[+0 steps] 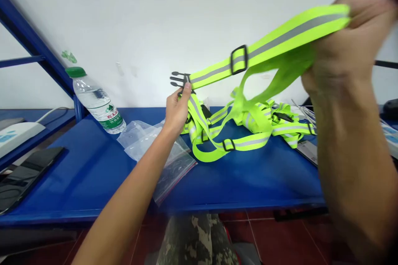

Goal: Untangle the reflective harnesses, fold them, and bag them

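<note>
A neon yellow strap with a grey stripe (280, 37) is stretched between my two hands above the blue table. Near the centre, my left hand (178, 105) pinches it by the black buckle (180, 79), whose prongs point left. At the upper right, my right hand (345, 45), blurred, is closed on the strap's other end. A black slider (239, 60) sits on the taut strap. More of the same webbing (255, 140) hangs in loops and lies bunched on the table behind.
Clear plastic bags (164, 153) lie beneath my left forearm. A water bottle with a green cap (98, 103) leans at the left, near a blue metal frame (37, 41). Phones (26, 178) lie at the left and partly under the webbing at the right. A white wall stands behind.
</note>
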`<state>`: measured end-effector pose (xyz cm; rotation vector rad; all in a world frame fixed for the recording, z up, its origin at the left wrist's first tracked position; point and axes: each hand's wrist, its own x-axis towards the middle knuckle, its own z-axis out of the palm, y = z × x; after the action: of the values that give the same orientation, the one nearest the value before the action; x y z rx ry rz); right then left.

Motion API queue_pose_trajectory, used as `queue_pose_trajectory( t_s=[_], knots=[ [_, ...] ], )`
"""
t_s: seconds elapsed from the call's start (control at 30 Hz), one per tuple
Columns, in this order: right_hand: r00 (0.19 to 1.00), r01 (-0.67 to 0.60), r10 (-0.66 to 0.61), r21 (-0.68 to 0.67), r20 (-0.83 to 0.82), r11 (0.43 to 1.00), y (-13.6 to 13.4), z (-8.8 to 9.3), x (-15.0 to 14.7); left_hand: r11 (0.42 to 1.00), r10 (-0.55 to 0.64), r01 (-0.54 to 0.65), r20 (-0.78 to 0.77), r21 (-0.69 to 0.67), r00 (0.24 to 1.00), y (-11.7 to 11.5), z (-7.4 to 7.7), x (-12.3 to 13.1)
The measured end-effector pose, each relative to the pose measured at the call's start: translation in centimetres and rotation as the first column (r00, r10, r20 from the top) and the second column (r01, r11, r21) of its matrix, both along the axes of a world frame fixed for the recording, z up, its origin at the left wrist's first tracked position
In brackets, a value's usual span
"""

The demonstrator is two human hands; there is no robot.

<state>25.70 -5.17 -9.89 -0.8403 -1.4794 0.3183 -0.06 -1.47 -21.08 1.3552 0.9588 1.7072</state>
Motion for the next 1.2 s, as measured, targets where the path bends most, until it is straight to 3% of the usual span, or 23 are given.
queue_pose_trajectory(
  t_s=[0.03,0.1,0.17,0.2,0.23,0.27,0.33,0.4,0.47,0.5,0.53,0.57,0.67,0.8,0.87,0.93,1.0,1.1,1.2],
  knots=[
    [0.998,-0.058,0.059,-0.019,0.036,0.998,-0.7,-0.1,-0.1,0.998,0.066,-0.066,0.022,0.019,0.998,0.3,-0.2,-0.2],
    [0.94,-0.229,0.279,-0.243,0.196,0.943,-1.6,-0.7,0.3,0.982,0.18,-0.184,0.076,0.045,0.981,1.1,-0.6,-0.7],
    [0.783,-0.317,0.542,-0.554,0.306,0.77,-1.7,-1.4,1.4,0.966,0.247,-0.255,0.129,0.05,0.961,1.9,-0.9,-1.5],
    [0.716,-0.299,0.608,-0.635,0.344,0.712,-1.4,-1.8,2.0,0.961,0.263,-0.272,0.155,0.041,0.952,2.2,-1.0,-1.8],
    [0.666,-0.246,0.627,-0.676,0.403,0.695,-0.9,-2.2,2.5,0.96,0.27,-0.279,0.183,0.026,0.945,2.4,-1.0,-2.2],
    [0.627,-0.165,0.608,-0.68,0.486,0.714,-0.3,-2.5,2.9,0.962,0.266,-0.274,0.213,0.006,0.94,2.5,-0.9,-2.5],
    [0.584,0.051,0.436,-0.567,0.685,0.822,1.0,-3.4,3.1,0.972,0.232,-0.228,0.261,-0.047,0.937,2.4,-0.5,-2.8],
    [0.607,0.275,0.08,-0.303,0.791,0.912,2.3,-4.5,2.4,0.983,0.173,-0.151,0.264,-0.1,0.949,2.0,0.0,-2.9],
    [0.654,0.478,-0.321,-0.045,0.685,0.877,3.4,-5.7,1.2,0.988,0.094,-0.064,0.218,-0.139,0.971,1.4,0.5,-2.6],
    [0.669,0.546,-0.45,0.019,0.591,0.837,3.8,-6.4,0.6,0.989,0.05,-0.022,0.187,-0.149,0.981,1.0,0.6,-2.3],
    [0.687,0.571,-0.496,0.028,0.53,0.82,4.2,-7.0,0.2,0.988,0.007,0.018,0.159,-0.153,0.987,0.7,0.7,-2.1],
    [0.716,0.545,-0.455,-0.017,0.529,0.838,4.4,-7.4,-0.2,0.987,-0.033,0.053,0.135,-0.153,0.99,0.4,0.7,-1.8],
    [0.765,0.303,-0.066,-0.268,0.641,0.914,4.2,-7.9,-0.7,0.982,-0.125,0.137,0.097,-0.133,0.987,-0.3,0.5,-1.1],
    [0.887,0.023,0.12,-0.301,0.446,0.953,2.4,-7.0,-2.6,0.954,-0.274,0.276,0.036,-0.116,0.961,-0.9,0.2,-0.2],
    [0.903,-0.19,0.295,-0.326,0.313,0.926,1.5,-6.9,-4.4,0.928,-0.353,0.348,-0.016,-0.135,0.936,-1.3,0.0,0.3],
    [0.869,-0.333,0.437,-0.379,0.231,0.863,1.1,-7.3,-6.2,0.912,-0.396,0.383,-0.068,-0.145,0.916,-1.5,-0.2,0.8],
    [0.868,-0.372,0.475,-0.447,0.143,0.814,1.4,-8.1,-7.2,0.918,-0.393,0.377,-0.146,-0.125,0.908,-1.6,-0.3,0.8],
    [0.906,-0.382,0.423,-0.495,-0.033,0.78,2.6,-9.0,-6.4,0.945,-0.325,0.314,-0.334,-0.09,0.885,-1.3,-0.5,0.0],
    [0.943,-0.331,0.281,-0.421,-0.178,0.845,4.3,-8.3,-3.1,0.982,-0.185,0.167,-0.593,-0.086,0.784,-0.6,-0.6,-1.5]
  ],
)
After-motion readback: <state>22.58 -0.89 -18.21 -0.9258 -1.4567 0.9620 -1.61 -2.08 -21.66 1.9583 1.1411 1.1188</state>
